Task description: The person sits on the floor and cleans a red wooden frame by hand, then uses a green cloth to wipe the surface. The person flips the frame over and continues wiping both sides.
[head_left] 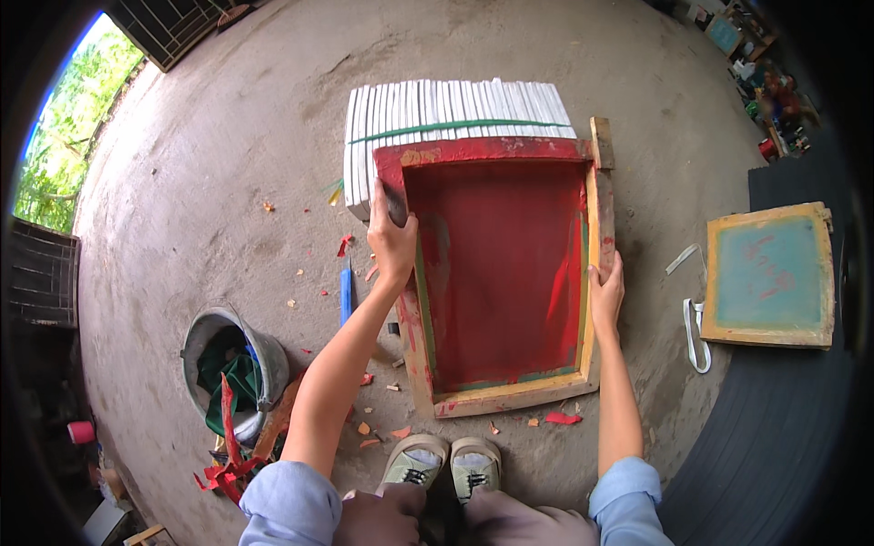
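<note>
A wooden screen-printing frame (510,398) with red-stained mesh stands before me, tilted against a bundle of white slabs or boards (455,105). A green strap (464,127) runs round that bundle. My left hand (392,238) is closed on the frame's upper left rail, thumb on the inner side. Lower on the right side, my right hand (606,296) grips the other rail with its thumb in front; some fingers are hidden behind the wood. A short wooden piece (602,143) sticks up at the frame's top right corner. What lies behind the frame is hidden.
Left of the frame lies a blue-handled tool (346,296). A metal bucket (273,359) with dark green cloth stands farther left, beside red scraps (230,464). On the right, a smaller green-meshed screen (769,273) rests near a white strap (696,337) and dark matting (728,455).
</note>
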A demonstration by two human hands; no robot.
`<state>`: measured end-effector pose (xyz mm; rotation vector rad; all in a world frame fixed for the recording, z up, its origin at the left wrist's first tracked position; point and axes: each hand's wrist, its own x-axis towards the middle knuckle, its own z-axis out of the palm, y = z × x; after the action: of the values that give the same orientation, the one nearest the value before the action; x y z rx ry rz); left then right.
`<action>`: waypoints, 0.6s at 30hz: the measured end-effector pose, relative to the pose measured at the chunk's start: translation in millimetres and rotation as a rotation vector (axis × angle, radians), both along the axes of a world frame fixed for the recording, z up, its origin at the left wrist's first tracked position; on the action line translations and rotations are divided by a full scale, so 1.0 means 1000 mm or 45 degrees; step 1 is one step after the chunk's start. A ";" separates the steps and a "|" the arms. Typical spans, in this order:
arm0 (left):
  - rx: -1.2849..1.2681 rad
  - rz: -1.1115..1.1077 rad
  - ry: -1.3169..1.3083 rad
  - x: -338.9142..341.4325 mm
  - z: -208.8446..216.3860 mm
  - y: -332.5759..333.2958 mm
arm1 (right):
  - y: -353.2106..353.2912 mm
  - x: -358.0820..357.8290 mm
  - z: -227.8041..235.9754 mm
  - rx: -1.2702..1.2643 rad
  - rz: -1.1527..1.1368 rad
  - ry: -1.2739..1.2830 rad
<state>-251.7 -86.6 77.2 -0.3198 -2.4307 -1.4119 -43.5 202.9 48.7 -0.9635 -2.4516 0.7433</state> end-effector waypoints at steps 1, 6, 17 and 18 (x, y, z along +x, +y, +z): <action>-0.002 -0.001 0.014 0.001 0.001 0.001 | -0.001 0.000 -0.001 0.009 -0.033 -0.011; -0.087 0.023 0.108 -0.002 -0.004 0.004 | -0.004 -0.003 -0.005 0.194 -0.091 -0.016; -0.253 0.038 0.147 -0.016 0.001 -0.010 | -0.025 -0.021 -0.007 0.379 -0.017 -0.129; -0.274 0.005 0.172 -0.015 0.002 -0.008 | -0.021 -0.020 -0.009 0.415 -0.012 -0.131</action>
<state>-266.7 -94.2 78.8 -0.4439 -2.4719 -1.0908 -63.1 181.5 39.8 -0.9033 -2.5482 0.2813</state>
